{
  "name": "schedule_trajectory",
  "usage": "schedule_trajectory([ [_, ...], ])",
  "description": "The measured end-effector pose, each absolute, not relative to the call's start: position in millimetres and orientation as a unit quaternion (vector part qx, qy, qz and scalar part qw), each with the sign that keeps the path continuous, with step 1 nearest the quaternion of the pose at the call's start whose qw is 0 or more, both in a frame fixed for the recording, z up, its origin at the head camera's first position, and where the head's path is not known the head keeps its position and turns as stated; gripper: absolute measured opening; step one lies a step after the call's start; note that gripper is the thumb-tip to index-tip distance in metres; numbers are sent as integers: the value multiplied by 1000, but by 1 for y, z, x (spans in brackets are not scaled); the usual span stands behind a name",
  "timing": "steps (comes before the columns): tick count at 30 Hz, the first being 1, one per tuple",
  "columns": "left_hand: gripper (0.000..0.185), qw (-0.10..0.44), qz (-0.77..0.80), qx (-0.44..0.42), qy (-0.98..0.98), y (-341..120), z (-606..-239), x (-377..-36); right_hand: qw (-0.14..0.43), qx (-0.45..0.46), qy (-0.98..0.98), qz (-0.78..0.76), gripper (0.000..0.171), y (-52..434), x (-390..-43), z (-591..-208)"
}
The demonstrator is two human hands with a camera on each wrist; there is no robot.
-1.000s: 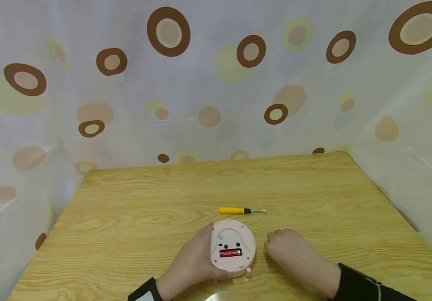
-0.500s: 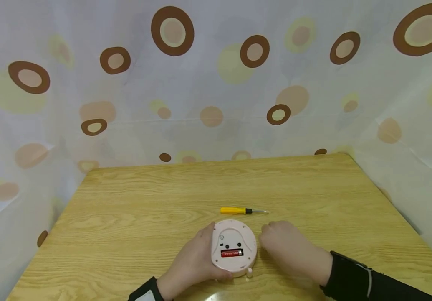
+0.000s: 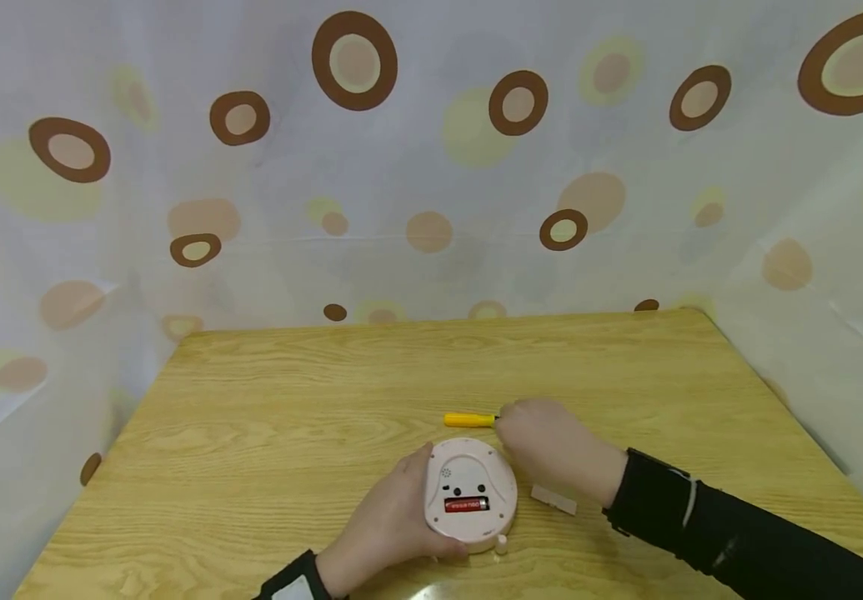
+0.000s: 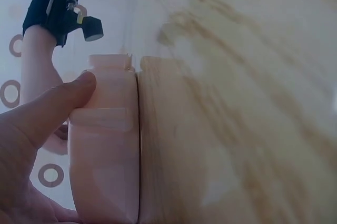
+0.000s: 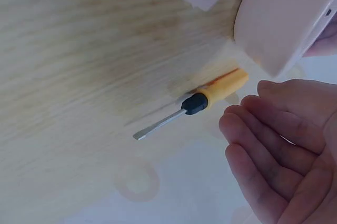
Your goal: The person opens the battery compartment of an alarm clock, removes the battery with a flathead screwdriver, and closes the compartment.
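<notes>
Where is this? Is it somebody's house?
Hard to say; probably a small screened-off work corner. A light wooden table is hemmed in by white curtains with brown circles, with a yellow-handled screwdriver lying ready.

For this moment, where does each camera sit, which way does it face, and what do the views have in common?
Head: worn on the head, facing forward and down at the table; both hands and dark sleeves show, left hand gripping the pink round device, right hand by the screwdriver.
Left wrist: low beside the device's edge; the thumb rests on it.
Right wrist: looks past relaxed fingers at the screwdriver.
Shared: device and table appear in all three views; screwdriver in head and right wrist.
</notes>
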State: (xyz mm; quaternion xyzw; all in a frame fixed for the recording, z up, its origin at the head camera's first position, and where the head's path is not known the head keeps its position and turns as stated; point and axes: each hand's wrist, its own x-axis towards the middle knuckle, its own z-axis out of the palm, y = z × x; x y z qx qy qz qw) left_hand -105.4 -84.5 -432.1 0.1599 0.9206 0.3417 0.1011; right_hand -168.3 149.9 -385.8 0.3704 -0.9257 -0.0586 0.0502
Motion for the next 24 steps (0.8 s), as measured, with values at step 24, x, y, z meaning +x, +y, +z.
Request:
schedule_trajectory([
  [24,131,90,334,165,924,-85,-433,-107,22,384,-923,15,15,118,-217,-394],
])
